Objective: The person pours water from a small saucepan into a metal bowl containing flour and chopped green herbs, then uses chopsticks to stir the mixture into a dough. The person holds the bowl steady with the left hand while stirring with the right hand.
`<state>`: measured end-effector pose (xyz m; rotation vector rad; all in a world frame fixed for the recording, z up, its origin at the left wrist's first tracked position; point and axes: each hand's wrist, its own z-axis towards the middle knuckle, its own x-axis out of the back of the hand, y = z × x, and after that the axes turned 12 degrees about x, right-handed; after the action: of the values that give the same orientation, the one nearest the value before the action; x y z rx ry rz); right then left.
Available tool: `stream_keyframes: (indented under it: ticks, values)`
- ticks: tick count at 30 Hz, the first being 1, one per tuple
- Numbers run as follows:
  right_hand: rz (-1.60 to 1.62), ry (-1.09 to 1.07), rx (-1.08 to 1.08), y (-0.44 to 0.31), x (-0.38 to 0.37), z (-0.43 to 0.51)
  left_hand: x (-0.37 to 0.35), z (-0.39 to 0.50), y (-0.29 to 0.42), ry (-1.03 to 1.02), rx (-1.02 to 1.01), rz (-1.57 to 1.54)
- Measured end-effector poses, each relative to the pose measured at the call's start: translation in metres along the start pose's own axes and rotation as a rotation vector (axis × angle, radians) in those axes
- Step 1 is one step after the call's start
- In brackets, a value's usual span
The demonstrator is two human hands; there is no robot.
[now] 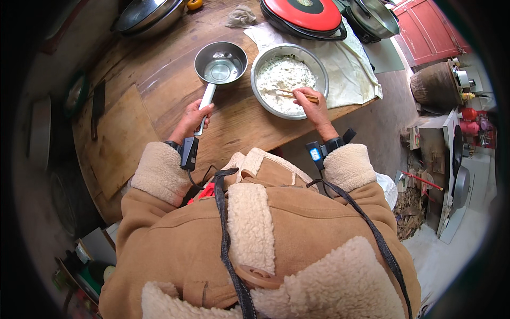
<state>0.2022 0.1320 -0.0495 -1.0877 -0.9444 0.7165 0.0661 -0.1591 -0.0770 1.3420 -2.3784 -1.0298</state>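
Note:
My left hand [195, 117] is closed around the pale handle of a small metal saucepan [221, 63], which has clear liquid in its bottom. To its right stands a stainless steel bowl [325, 79] on the wooden table, partly over a white cloth. White flour [283, 77] with some green bits fills much of the bowl. Wooden chopsticks [312, 98] are pinched in my right hand [310, 104] over the bowl's right side, their tips in the flour mixture.
A red-lidded electric pan [314, 14] stands on the white cloth [350, 71] beyond the bowl. A cleaver [98, 107] and a wooden board [123, 139] lie on the wooden table [167, 71] at left. A lidded pan [147, 18], a crumpled rag [241, 16] and an orange fruit [194, 4] are at the far side.

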Motion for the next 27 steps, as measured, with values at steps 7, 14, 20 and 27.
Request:
stream_keyframes:
  ticks: [7,14,20,27]
  values:
    - [-0.178,-0.019,0.067,-0.002,0.052,0.01,-0.011,-0.005,0.002,0.024,0.009,-0.03]
    - [0.035,-0.064,-0.003,-0.02,0.043,0.018,-0.023,-0.006,0.001,0.058,0.001,-0.043]
    - [0.067,-0.198,0.049,-0.008,0.019,0.02,-0.035,-0.005,-0.001,0.096,0.004,-0.058]
    - [-0.047,-0.434,0.058,0.002,0.06,0.019,-0.042,-0.004,-0.002,0.112,0.0,-0.082]
